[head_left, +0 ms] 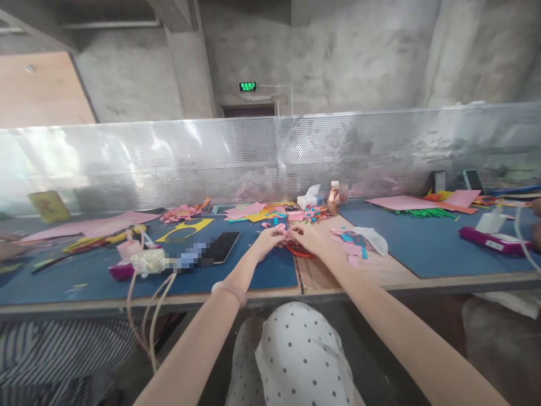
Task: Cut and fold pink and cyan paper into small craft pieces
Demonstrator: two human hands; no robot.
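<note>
My left hand point(273, 239) and my right hand point(305, 235) meet over the middle of the table, fingers pinched together at a small pink piece point(285, 232). The piece is mostly hidden by the fingertips. Under the hands lies a red round-edged object point(301, 253), partly covered. Pink and blue scraps point(353, 248) lie to the right beside a clear plastic bag point(374, 239). Just behind the hands is a pink, blue and orange flower-like bundle point(313, 213).
A black phone point(225, 247) and a yellow sheet with cut-outs point(186, 229) lie left. A bottle point(333, 198) and a tissue pack point(310, 198) stand behind. Purple devices sit at left point(122, 273) and right point(492, 241). A perforated metal panel point(253, 163) crosses the back.
</note>
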